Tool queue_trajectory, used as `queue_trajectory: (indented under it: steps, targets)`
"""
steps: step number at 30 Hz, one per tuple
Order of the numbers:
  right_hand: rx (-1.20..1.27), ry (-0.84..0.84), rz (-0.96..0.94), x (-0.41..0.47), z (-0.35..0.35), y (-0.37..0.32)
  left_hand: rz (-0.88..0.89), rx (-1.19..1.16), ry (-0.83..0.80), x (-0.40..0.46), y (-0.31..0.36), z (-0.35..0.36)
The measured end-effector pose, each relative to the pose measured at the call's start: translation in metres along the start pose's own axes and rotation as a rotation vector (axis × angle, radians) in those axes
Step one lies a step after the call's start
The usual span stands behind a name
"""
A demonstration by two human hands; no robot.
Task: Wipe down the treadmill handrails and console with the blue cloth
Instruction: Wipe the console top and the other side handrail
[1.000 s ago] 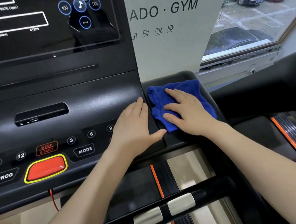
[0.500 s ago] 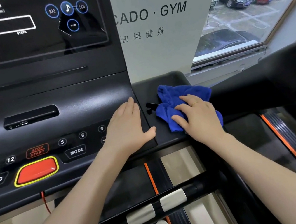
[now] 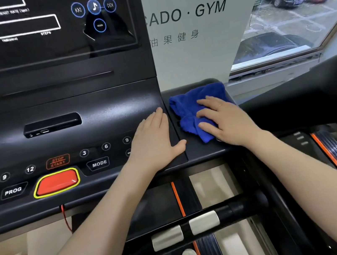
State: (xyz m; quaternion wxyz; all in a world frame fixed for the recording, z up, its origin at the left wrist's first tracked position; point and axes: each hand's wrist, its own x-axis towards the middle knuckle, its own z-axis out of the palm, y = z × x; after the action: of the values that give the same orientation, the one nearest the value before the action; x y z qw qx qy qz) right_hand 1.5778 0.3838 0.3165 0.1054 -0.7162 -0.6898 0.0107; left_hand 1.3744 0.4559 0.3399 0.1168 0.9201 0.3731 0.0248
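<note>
The blue cloth (image 3: 191,110) is pressed flat by the right hand (image 3: 225,118), fingers extended, on the console's right side tray (image 3: 200,151). The left hand (image 3: 154,142) is rested open on the console (image 3: 94,108), gripping nothing. Next, the button panel and handrails are probably to be wiped.

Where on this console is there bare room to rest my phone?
The bare slope between the port slot and the number buttons, beside the left hand. The right ledge is crowded: the right hand presses the blue cloth there.

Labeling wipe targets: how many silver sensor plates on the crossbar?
2. Left plate and right plate, side by side on the crossbar. The left arm covers more bar; others may be hidden.
</note>
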Motion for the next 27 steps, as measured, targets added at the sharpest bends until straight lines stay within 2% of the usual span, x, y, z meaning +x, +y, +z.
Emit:
queue_trajectory:
  steps: [6,8,12,14,22,27]
  targets:
    - [0.041,0.117,0.238,-0.012,-0.005,0.014,-0.007,0.001,0.005,0.001,0.001,0.003]
    - [0.021,0.135,0.196,-0.010,0.000,-0.003,-0.008,0.004,0.005,0.001,0.002,0.003]
    - [0.001,-0.040,0.001,-0.004,0.013,-0.041,-0.007,0.014,0.008,0.000,0.002,0.001]
    - [-0.042,-0.083,-0.011,0.000,0.017,-0.045,-0.011,0.008,0.003,0.000,0.003,0.001]
    - [-0.148,-0.038,0.219,0.034,0.015,-0.008,-0.034,0.016,-0.027,0.001,0.016,0.003]
    - [-0.030,0.017,0.284,0.030,0.005,0.029,0.102,0.071,-0.002,-0.003,0.028,0.010]
